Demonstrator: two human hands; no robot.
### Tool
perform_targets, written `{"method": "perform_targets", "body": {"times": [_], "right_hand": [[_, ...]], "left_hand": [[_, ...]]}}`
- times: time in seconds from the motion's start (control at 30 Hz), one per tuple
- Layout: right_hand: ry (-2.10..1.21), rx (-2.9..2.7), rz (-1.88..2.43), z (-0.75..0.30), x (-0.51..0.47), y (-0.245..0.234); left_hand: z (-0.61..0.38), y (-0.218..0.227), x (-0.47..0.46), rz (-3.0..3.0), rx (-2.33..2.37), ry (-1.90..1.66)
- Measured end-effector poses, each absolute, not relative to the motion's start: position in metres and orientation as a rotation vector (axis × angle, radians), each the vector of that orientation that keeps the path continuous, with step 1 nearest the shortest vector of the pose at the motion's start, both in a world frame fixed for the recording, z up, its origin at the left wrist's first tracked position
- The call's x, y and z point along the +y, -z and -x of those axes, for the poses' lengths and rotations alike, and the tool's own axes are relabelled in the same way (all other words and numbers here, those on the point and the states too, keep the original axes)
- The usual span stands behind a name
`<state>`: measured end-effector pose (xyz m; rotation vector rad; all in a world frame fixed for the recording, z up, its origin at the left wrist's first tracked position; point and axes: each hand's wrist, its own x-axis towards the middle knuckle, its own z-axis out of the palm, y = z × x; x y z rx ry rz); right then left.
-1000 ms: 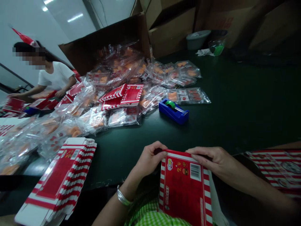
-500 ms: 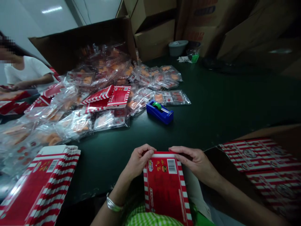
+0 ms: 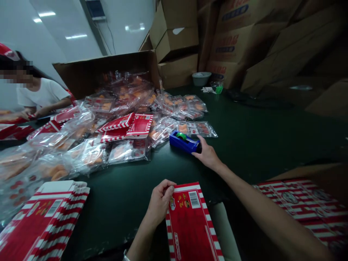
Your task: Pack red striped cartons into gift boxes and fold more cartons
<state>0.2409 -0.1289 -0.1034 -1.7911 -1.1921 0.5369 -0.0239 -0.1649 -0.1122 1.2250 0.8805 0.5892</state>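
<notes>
A red cardboard box [image 3: 189, 224] with red-and-white striped edges lies upright in front of me, printed with food pictures and a barcode. My left hand [image 3: 161, 199] pinches its upper left corner between thumb and fingers. Farther out on the dark green table, my right hand [image 3: 205, 150] has thumb and index finger around the cutter end of a blue tape dispenser [image 3: 181, 143]. A roll of green tape [image 3: 181, 135] sits in the dispenser. Whether a strip of tape is between those fingers is too small to tell.
Flattened striped boxes [image 3: 40, 217] are stacked at the left. Behind them spread clear bags of toy food [image 3: 125, 98], spilling from a large carton [image 3: 106, 69]. An open carton [image 3: 299, 170] at the right holds finished-looking striped boxes [image 3: 296, 206]. A co-worker [image 3: 40, 94] sits far left.
My right hand has left the red box's top edge and reached forward to the tape dispenser. My left hand still holds the box. The camera view has tilted upward.
</notes>
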Motion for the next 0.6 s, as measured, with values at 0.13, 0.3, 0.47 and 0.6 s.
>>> {"method": "perform_targets", "body": {"times": [0.13, 0.3, 0.47, 0.6], "right_hand": [[-0.78, -1.169, 1.853, -0.263, -0.11, 0.077], [-1.046, -1.004, 1.852, -0.268, -0.088, 0.054], [-1.021, -0.932, 1.68, -0.263, -0.108, 0.054], [-0.842, -0.927, 1.681, -0.263, -0.121, 0.063]], "left_hand": [[0.025, 0.111, -0.164, -1.206, 0.843, -0.553], [0.025, 0.117, -0.162, -1.231, 0.863, -0.579], [0.025, 0.118, -0.161, -1.214, 0.861, -0.578], [0.025, 0.114, -0.161, -1.204, 0.858, -0.523]]}}
